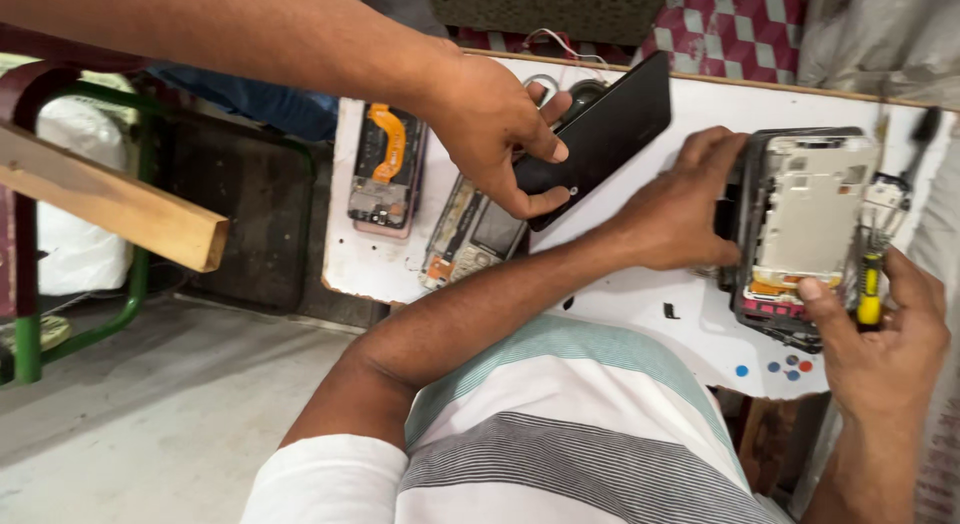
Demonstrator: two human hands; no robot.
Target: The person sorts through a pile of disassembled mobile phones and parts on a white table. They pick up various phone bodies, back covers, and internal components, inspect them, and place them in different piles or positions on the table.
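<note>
Left hand (675, 209) clamps the opened phone (800, 219) at its edge; right hand (885, 334) closed around yellow screwdriver (868, 289).

Light: soft, even daylight, moderately bright; source direction cannot be told; white worktop (640, 284) is the brightest area, close to washed out near its middle; dim, murky patch left of the worktop, under its edge; shadows: faint and short beside the hands on the worktop, no hard edges; glare: dull sheen on the black panel (610, 134) at the worktop's far side; focus: fairly sharp on the worktop, slightly soft towards the frame corners; distortion: wide-angle stretch, arms and striped shirt (570, 434) below the worktop enlarged.
</note>
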